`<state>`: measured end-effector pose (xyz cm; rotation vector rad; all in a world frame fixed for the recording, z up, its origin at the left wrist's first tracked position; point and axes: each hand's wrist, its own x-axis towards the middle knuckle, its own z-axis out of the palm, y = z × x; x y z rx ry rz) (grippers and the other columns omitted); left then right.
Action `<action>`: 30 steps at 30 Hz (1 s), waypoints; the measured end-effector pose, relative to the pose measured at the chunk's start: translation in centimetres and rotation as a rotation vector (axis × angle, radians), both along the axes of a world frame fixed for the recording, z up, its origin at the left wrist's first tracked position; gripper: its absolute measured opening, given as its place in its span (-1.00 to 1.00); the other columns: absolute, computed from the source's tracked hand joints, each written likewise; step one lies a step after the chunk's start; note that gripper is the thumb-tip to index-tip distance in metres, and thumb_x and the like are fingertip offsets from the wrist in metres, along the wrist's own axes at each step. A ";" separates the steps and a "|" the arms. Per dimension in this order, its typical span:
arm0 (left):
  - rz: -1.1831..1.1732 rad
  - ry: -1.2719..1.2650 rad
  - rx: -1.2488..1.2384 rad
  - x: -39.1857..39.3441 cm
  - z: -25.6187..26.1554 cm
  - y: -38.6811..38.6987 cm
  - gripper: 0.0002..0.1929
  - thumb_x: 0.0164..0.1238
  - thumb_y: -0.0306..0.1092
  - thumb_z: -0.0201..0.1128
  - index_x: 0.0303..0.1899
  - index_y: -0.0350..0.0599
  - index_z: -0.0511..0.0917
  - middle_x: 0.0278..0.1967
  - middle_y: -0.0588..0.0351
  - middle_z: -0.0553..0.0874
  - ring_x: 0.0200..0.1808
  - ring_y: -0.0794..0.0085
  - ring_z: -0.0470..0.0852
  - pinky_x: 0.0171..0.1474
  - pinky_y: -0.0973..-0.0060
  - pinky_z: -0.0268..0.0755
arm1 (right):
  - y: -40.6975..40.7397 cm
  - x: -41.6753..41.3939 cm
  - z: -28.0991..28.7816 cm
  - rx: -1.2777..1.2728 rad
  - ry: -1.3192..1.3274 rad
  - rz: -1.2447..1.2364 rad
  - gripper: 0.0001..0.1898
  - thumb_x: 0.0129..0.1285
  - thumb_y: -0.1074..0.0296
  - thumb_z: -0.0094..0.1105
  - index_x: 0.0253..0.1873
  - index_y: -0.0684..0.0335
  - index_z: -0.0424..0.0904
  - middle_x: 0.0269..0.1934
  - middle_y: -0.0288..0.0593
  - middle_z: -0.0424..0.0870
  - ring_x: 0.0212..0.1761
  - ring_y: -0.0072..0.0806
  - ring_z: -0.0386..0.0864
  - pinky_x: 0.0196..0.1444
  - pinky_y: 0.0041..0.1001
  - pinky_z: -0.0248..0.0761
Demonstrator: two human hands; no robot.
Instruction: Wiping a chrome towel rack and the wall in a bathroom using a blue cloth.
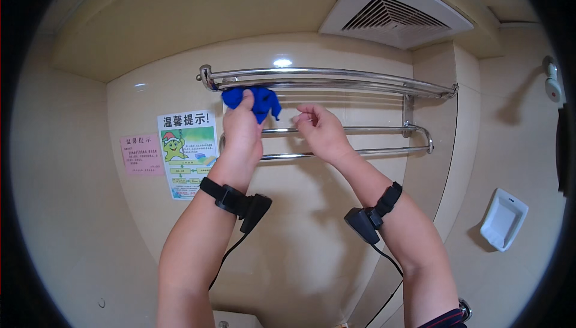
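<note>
My left hand (pixel 243 125) holds a blue cloth (pixel 265 100) up against the underside of the upper bars, at the left end of a chrome towel rack (pixel 333 74). The thumb presses on the cloth, and part of it hangs down to the right. In front of the rack's lower bars, my right hand (pixel 321 130) is raised with loosely curled fingers and holds nothing. Whether it touches a bar is hard to tell. Both forearms wear black straps with small cabled devices.
On the tiled wall to the left hang a printed poster (pixel 188 154) and a pink notice (pixel 142 155), both bearing writing. A ceiling vent (pixel 396 15) is above. At right are a white soap dish (pixel 504 220) and a shower head (pixel 552 86). A white fixture (pixel 238 320) shows at the bottom.
</note>
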<state>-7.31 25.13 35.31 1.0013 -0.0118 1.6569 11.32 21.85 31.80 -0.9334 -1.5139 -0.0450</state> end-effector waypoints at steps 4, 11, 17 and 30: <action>-0.059 0.085 0.001 3.1 0.5 -1.4 -0.80 0.87 -0.30 0.24 0.23 -0.17 0.65 0.06 0.12 0.84 0.00 0.42 0.88 0.02 0.43 0.82 | -2.0 0.9 0.1 0.019 0.000 -0.059 -0.56 0.52 0.18 0.36 0.31 0.36 0.74 0.01 0.03 0.91 0.05 -0.16 0.87 0.24 -0.25 0.69; -0.140 0.166 0.003 11.3 0.5 -2.5 -0.80 0.86 -0.29 0.25 0.22 -0.18 0.65 0.04 0.12 0.84 -0.03 0.45 0.87 0.02 0.44 0.81 | -6.1 9.3 -0.8 0.000 -0.202 -0.462 -0.63 0.48 0.19 0.34 0.22 0.31 0.79 0.02 0.08 0.90 0.06 -0.02 0.86 0.21 -0.12 0.69; -0.210 0.287 0.080 21.3 0.1 -3.5 -0.77 0.83 -0.26 0.30 0.23 -0.18 0.69 0.06 0.12 0.85 -0.02 0.40 0.86 0.08 0.37 0.77 | -8.5 17.0 -1.7 0.048 -0.145 -0.583 -0.71 0.45 0.25 0.31 0.11 0.28 0.80 -0.08 0.13 0.88 0.02 0.11 0.83 0.18 0.01 0.68; 0.661 0.912 0.480 27.8 -0.2 -3.1 -0.24 0.39 0.00 0.60 0.43 -0.32 0.55 0.09 -0.32 0.86 0.14 -0.16 0.88 0.24 0.09 0.69 | -8.7 22.8 -1.8 -0.003 0.186 -0.352 -0.24 0.22 0.19 0.54 0.47 0.31 0.43 0.09 0.21 0.81 0.01 0.02 0.81 0.10 -0.13 0.70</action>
